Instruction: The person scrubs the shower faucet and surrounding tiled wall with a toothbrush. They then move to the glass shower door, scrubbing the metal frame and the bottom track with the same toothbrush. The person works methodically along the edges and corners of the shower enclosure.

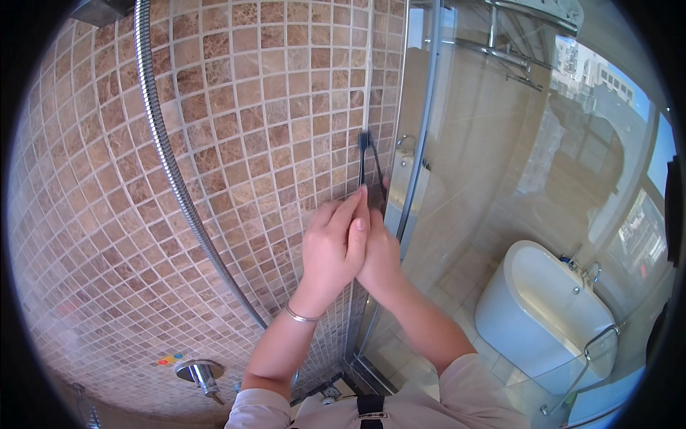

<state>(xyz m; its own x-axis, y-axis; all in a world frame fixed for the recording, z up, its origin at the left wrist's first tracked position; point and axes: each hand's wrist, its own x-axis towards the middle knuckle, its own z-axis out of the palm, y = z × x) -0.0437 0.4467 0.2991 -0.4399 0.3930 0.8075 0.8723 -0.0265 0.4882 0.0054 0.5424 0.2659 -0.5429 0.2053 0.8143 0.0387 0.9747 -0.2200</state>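
Observation:
My left hand (333,242) and my right hand (379,252) are pressed together at the middle of the view, both closed around the handle of a dark toothbrush (363,161). The brush points up, its head against the pale joint (367,107) where the mosaic-tiled wall (257,128) meets the glass side. Just right of the brush, its dark reflection shows in the shiny surface. A metal bangle circles my left wrist. My fingers hide the lower part of the handle.
A ribbed metal shower hose (166,161) hangs in front of the tiles at left, with a chrome shower valve (200,371) below. The metal-edged glass panel (420,139) stands at right. Beyond it are a white bathtub (541,316) and a chrome towel rack (498,51).

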